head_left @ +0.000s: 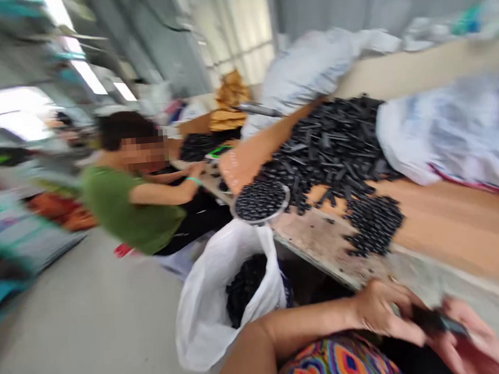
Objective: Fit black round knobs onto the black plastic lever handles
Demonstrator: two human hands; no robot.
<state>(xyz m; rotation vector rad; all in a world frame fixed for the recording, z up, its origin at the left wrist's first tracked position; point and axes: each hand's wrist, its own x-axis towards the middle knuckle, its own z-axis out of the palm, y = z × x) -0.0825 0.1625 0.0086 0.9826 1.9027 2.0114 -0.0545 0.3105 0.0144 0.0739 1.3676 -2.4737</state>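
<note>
The view is tilted and smeared by motion. My left hand point(382, 309) sits at the near edge of the wooden table point(460, 228), fingers curled round the end of a small black piece point(435, 320). My right hand point(478, 345), at the bottom right, closes on the other end of the same piece. Just beyond my hands lies a small heap of short black caps point(375, 223). A large pile of black stick-shaped parts point(336, 142) covers the table behind it.
A round tray of black caps point(261, 200) rests on the table's left edge. A white plastic bag point(224, 304) holding black parts hangs below it. A co-worker in a green shirt point(130, 205) sits left at the table. White sacks point(452, 130) lie right.
</note>
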